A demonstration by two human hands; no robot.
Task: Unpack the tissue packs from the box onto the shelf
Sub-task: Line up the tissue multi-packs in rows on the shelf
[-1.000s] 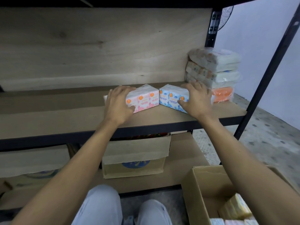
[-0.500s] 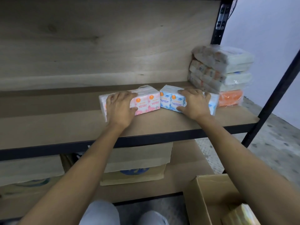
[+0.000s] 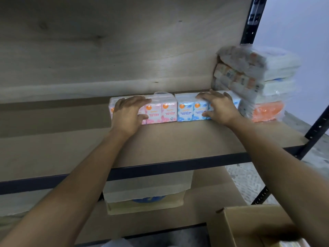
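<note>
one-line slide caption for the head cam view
Left hand on a pink tissue pack, right hand on a blue tissue pack, side by side on the shelf.

Two hands show, the left hand (image 3: pixel 127 114) and the right hand (image 3: pixel 219 106), one on each of two tissue packs at the middle of the frame: one pink tissue pack (image 3: pixel 160 111) and one blue tissue pack (image 3: pixel 188 110). At the right stands one stack of wrapped packs (image 3: pixel 258 81) (too blurred to count its layers surely, though one orange pack (image 3: pixel 267 111) lies at the bottom). Cardboard boxes: one open box (image 3: pixel 249 227) at lower right, one box (image 3: pixel 146 198) under the shelf (image 3: pixel 178 139).
</note>
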